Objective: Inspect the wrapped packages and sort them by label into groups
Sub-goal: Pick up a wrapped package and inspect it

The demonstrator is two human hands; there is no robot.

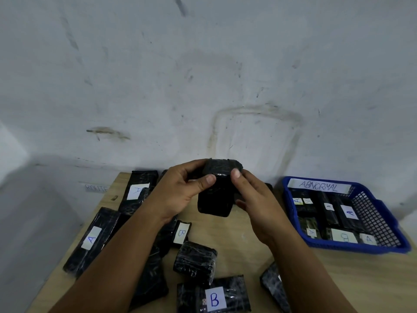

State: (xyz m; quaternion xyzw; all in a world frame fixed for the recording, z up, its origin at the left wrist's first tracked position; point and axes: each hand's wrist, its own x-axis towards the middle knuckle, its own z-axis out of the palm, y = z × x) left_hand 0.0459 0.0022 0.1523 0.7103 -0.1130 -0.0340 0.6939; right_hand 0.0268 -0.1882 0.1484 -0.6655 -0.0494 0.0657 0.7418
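Both thumbs press on the upper face of a black wrapped package [217,195], held up above the middle of the wooden table [237,236]. The left hand [180,190] curls round its left edge, thumb on top and fingers tucked behind; the right hand [252,195] does the same at its right edge, so each hand has a firm pinch on it. No label shows on the face turned to the camera.

From the held package, a long package marked A [137,190] lies at 9 o'clock near the table's far edge, and another A package [92,239] lies at 8 o'clock along the left edge. A small package marked B [181,232] sits at 7 o'clock, just beside the left forearm. At 6 o'clock lies an unlabelled wrapped block [195,263], touching a larger B package [214,297] that is cut off by the bottom of the frame. Bare table shows directly beneath the hands and toward 4 o'clock.

At 3 o'clock a blue mesh basket [379,222] tagged ABNORMAL sits at the table's right side, holding several packages marked A and one marked B. A package [273,288] at 5 o'clock is mostly hidden by the right forearm. Faint writing on the wall at 9 o'clock is too dim to read fully.
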